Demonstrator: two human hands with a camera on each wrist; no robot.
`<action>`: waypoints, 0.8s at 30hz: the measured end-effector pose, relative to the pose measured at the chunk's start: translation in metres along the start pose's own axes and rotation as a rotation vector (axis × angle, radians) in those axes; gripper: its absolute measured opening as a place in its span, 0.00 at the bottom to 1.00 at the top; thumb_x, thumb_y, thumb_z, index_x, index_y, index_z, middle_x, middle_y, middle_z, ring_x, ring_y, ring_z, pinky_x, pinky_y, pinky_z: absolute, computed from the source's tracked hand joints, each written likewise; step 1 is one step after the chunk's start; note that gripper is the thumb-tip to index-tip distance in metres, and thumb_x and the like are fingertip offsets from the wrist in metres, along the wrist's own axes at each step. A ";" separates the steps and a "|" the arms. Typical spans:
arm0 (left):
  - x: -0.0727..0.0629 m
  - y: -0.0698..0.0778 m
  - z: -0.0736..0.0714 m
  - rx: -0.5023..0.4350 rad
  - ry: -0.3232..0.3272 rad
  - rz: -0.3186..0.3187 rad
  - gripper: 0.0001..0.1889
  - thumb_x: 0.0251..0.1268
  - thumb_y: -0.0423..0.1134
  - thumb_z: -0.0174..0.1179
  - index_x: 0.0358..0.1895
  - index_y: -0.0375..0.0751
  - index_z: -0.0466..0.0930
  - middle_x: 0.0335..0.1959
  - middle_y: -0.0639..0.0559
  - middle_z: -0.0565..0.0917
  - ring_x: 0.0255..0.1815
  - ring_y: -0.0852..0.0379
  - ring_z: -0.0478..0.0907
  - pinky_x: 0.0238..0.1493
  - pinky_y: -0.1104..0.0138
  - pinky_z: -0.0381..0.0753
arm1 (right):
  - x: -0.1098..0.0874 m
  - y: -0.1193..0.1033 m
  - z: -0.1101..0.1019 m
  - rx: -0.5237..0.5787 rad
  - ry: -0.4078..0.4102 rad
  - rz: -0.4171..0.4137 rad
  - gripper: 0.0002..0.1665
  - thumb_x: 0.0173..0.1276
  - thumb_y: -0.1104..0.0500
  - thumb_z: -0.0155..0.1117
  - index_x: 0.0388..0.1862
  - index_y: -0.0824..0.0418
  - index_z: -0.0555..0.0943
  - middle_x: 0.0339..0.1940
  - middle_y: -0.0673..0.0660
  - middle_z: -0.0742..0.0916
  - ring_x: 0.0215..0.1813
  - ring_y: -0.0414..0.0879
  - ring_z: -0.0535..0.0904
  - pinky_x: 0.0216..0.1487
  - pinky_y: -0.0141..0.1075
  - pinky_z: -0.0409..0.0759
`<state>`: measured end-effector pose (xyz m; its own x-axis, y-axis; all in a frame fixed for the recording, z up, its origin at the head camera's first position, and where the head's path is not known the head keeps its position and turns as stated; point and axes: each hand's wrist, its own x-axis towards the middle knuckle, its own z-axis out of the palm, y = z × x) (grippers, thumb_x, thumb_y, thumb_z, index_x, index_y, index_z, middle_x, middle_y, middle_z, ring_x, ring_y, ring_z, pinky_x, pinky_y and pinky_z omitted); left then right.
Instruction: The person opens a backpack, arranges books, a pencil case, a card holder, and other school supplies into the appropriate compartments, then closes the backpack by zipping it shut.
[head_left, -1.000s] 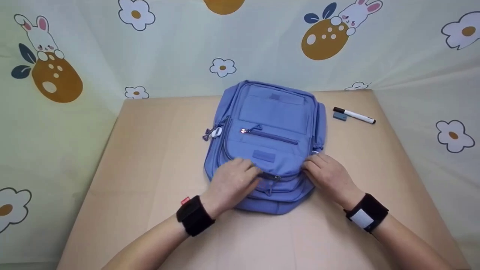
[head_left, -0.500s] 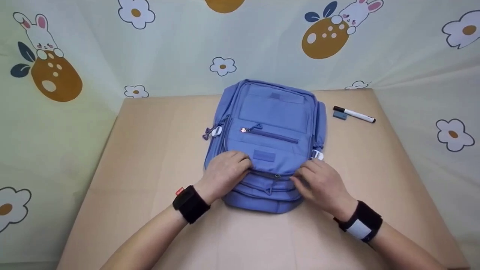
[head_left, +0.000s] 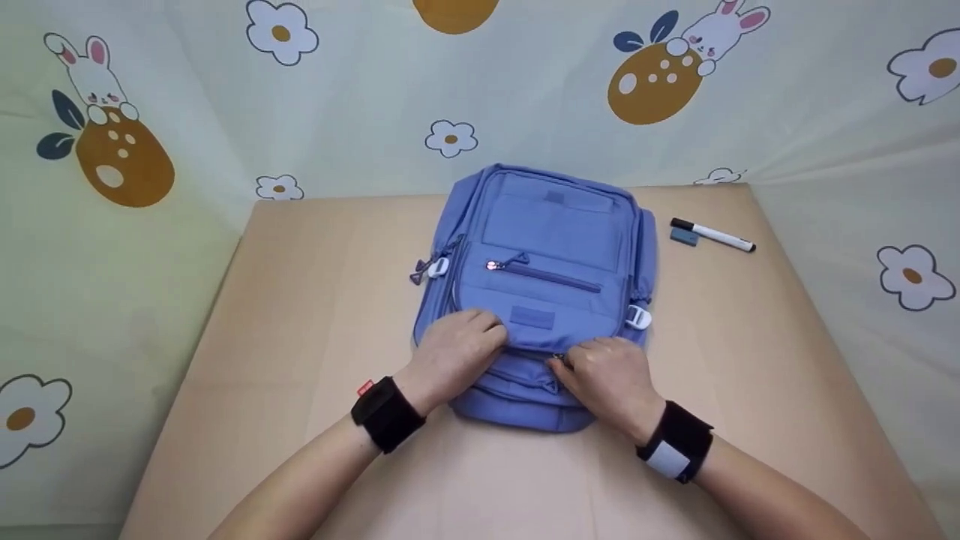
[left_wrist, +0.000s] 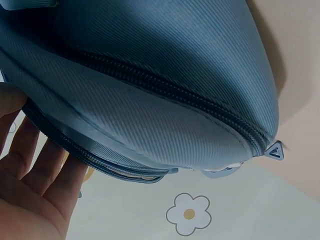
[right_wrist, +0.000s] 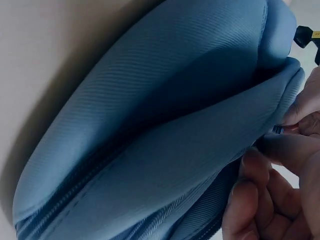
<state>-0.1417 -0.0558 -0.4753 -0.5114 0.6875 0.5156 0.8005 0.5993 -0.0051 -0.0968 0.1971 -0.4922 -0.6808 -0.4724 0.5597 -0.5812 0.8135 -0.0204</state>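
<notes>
A blue backpack [head_left: 551, 225] lies front side up on the table. My left hand [head_left: 461, 349] grips the edge of its front pocket, left of the middle. In the left wrist view, that hand's fingers [left_wrist: 65, 172] curl at the zip edge [left_wrist: 105, 165]. My right hand [head_left: 611, 382] pinches at the metal zip slider [head_left: 557, 356] on the same pocket, thumb and forefinger together. In the right wrist view, the right hand [right_wrist: 270, 195] sits at the pocket's edge, close to the left hand [right_wrist: 307, 102]. A triangular zip pull [head_left: 550, 383] hangs below the slider.
A white marker with a dark cap [head_left: 716, 235] and a small blue-grey block [head_left: 683, 237] lie right of the backpack's top. White buckles [head_left: 638, 317] stick out at its sides. A patterned cloth [head_left: 360, 97] encloses the table [head_left: 315, 300] at the back and sides.
My right hand has moved left from the backpack's right side to the zip slider, uncovering the right buckle. The left hand shifted slightly left and up along the pocket edge, then stayed.
</notes>
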 end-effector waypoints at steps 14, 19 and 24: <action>-0.005 0.003 0.000 0.031 -0.028 0.006 0.06 0.72 0.34 0.60 0.34 0.48 0.81 0.34 0.56 0.84 0.33 0.57 0.79 0.31 0.67 0.80 | -0.017 0.009 -0.004 0.118 0.048 -0.055 0.08 0.61 0.59 0.70 0.26 0.54 0.79 0.23 0.46 0.78 0.26 0.43 0.76 0.23 0.38 0.75; -0.004 0.003 0.000 0.034 -0.010 0.015 0.06 0.69 0.33 0.61 0.33 0.47 0.81 0.34 0.56 0.83 0.33 0.55 0.80 0.32 0.65 0.80 | -0.024 0.018 -0.009 0.102 0.036 -0.036 0.07 0.63 0.59 0.69 0.28 0.54 0.78 0.24 0.45 0.77 0.27 0.43 0.74 0.22 0.37 0.74; 0.001 0.002 0.000 0.049 -0.003 0.032 0.06 0.69 0.32 0.60 0.33 0.47 0.81 0.33 0.55 0.82 0.34 0.54 0.79 0.32 0.64 0.80 | -0.027 0.027 -0.014 0.076 0.027 -0.023 0.08 0.64 0.58 0.68 0.28 0.54 0.77 0.24 0.45 0.75 0.26 0.43 0.73 0.21 0.36 0.72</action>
<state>-0.1402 -0.0540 -0.4751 -0.4871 0.7077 0.5118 0.8002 0.5964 -0.0632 -0.0884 0.2367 -0.4965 -0.6550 -0.4804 0.5833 -0.6296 0.7737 -0.0697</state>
